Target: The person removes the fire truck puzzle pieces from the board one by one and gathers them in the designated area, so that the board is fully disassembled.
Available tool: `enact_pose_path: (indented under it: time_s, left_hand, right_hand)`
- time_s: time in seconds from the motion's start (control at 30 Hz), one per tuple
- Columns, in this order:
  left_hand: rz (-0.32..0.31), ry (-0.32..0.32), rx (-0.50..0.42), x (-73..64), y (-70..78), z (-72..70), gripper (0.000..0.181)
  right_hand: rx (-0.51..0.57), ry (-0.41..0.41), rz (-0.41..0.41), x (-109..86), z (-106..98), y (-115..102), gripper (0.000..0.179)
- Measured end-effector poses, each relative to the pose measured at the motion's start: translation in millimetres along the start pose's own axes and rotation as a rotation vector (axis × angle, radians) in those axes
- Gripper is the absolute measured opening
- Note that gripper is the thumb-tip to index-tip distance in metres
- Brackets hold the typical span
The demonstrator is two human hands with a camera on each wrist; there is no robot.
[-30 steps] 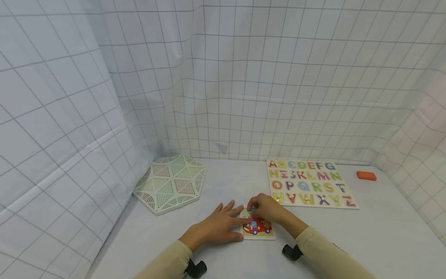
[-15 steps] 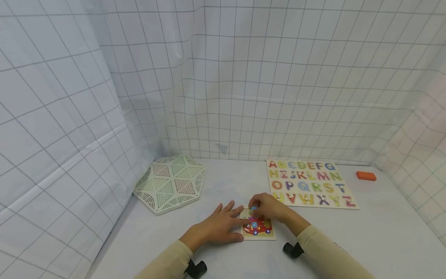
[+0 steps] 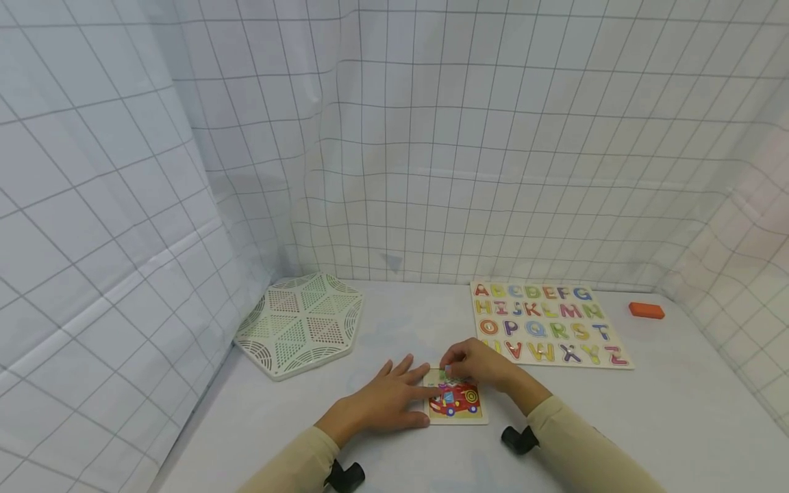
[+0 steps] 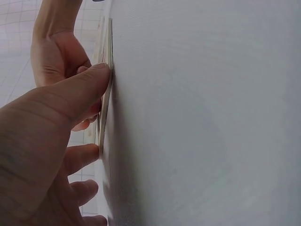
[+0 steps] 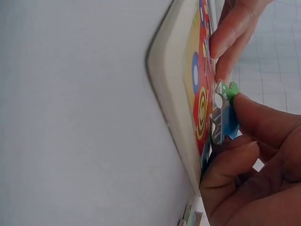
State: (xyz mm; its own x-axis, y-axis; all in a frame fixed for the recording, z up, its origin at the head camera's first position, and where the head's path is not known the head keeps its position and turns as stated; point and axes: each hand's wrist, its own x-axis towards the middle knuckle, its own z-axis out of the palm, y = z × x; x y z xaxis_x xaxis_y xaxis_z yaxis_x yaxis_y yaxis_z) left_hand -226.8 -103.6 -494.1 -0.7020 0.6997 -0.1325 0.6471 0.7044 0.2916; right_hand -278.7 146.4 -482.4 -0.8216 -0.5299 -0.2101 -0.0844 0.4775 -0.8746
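Note:
A small square puzzle board (image 3: 456, 404) with a red vehicle picture lies flat on the white table, near me. My left hand (image 3: 385, 400) lies flat with straight fingers against the board's left edge (image 4: 104, 110), steadying it. My right hand (image 3: 477, 368) hovers over the board's far edge and pinches a small green, blue and grey puzzle piece (image 5: 225, 113) held on edge just above the picture (image 5: 200, 89). The piece's lower end sits close to the board surface.
A white hexagonal peg board (image 3: 301, 323) lies at the back left. A wooden alphabet puzzle (image 3: 545, 323) lies at the back right, with an orange block (image 3: 646, 310) beyond it. Gridded white curtains close in the table on three sides.
My right hand has shifted slightly over the board's far edge with the piece. My left hand has stayed in place.

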Motion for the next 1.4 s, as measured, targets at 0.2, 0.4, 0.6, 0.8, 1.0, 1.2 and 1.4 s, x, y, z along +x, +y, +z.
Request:
enact_pose_path:
  time_s: [0.2,0.4,0.6,0.8,1.0,1.2,1.4]
  left_hand:
    - [0.022,0.007,0.026,-0.1,3.0,-4.2,0.056]
    - [0.017,0.004,0.043,2.6,2.7,-4.5,0.056]
    - [0.008,0.006,0.031,2.3,3.1,-5.5,0.055]
    - [0.008,0.013,0.047,1.3,5.0,-6.2,0.054]
    - [-0.003,0.009,0.055,0.7,6.3,-5.8,0.054]
    - [0.003,0.003,0.052,0.3,6.7,-6.6,0.053]
    - [-0.001,0.0,0.045,0.4,5.9,-5.9,0.054]
  right_hand:
    - [0.028,0.025,-0.005,1.7,-4,2,0.015]
    - [0.003,0.084,0.005,-0.2,-7,4,0.018]
    - [0.092,0.123,-0.001,-10.3,-15,7,0.023]
    - [0.283,0.137,0.011,-28.8,-28,20,0.034]
    - [0.343,0.201,0.038,-50.2,-44,36,0.04]
    - [0.378,0.218,0.069,-69.6,-56,50,0.038]
    - [0.422,0.268,0.118,-83.6,-63,58,0.039]
